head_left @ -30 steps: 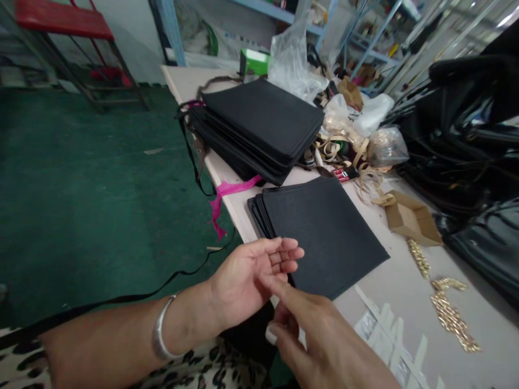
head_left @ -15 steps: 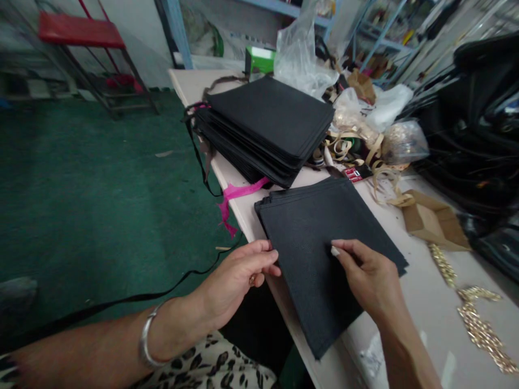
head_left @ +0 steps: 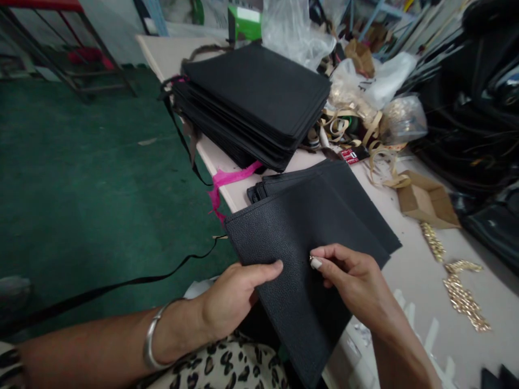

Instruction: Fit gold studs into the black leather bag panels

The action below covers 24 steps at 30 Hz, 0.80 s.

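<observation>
A black grained leather-like panel (head_left: 275, 232) lies tilted in my left hand (head_left: 239, 292), thumb on top and the other fingers hidden beneath. Its left side sticks out past the table edge. Over the middle of that panel, my right hand (head_left: 348, 275) pinches a small shiny metal piece (head_left: 311, 259) between thumb and forefinger. Most of the piece is covered by the fingertips, so its exact kind is unclear. Under the panel, more black panels (head_left: 365, 205) lie stacked on the table.
A tall pile of black panels (head_left: 259, 86) stands farther back, with a pink strip (head_left: 235, 175) hanging from beneath it. To the right are a small cardboard box (head_left: 425, 200) and gold-coloured metal pieces (head_left: 464, 297). Plastic bags (head_left: 405, 119) and beige tape (head_left: 381, 162) lie behind.
My left hand has taken hold of the top panel and shifted it left, off the stack. My right hand has moved slightly left over it. The view has moved too.
</observation>
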### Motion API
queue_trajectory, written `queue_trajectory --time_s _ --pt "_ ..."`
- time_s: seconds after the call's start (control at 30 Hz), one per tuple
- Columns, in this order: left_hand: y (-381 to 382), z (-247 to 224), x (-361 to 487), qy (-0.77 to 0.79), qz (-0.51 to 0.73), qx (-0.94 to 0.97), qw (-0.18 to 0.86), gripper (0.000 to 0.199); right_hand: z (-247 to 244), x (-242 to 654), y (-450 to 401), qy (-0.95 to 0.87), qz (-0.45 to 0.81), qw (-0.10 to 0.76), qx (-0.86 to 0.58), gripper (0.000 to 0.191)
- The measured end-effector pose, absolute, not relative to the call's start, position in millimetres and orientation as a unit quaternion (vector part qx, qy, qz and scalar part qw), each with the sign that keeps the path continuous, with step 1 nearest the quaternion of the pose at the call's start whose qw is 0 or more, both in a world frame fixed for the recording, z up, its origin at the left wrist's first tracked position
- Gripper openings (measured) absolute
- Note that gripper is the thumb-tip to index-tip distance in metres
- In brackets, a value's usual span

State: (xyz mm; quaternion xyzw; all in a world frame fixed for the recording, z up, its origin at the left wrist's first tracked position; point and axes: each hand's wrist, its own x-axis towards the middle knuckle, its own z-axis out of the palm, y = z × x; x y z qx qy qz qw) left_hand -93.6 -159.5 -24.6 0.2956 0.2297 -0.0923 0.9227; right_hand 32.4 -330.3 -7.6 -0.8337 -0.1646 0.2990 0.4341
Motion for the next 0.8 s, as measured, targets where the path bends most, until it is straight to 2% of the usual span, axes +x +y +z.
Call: queue_trajectory --time_s 0.27,0.57,0.7,0.8 --pt "-157 -28 -92 0.228 -0.095 0.269 0.931 0.026 -1 23 -327 -0.206 0.298 0.421 -0.831 0.019" --pt "-161 -28 -97 0.224 -0.108 0.321 0.914 0.035 0 17 -325 -0.160 0.320 0.445 -0.821 0.019" --pt "-167 -33 -111 0.190 -0.129 0.469 0.853 0.045 4 5 -334 -0.147 0.285 0.465 -0.825 0.018" --pt "-166 -43 -115 0.112 -0.068 0.635 0.762 0.043 16 -4 -348 -0.149 0.222 0.470 -0.841 0.015"
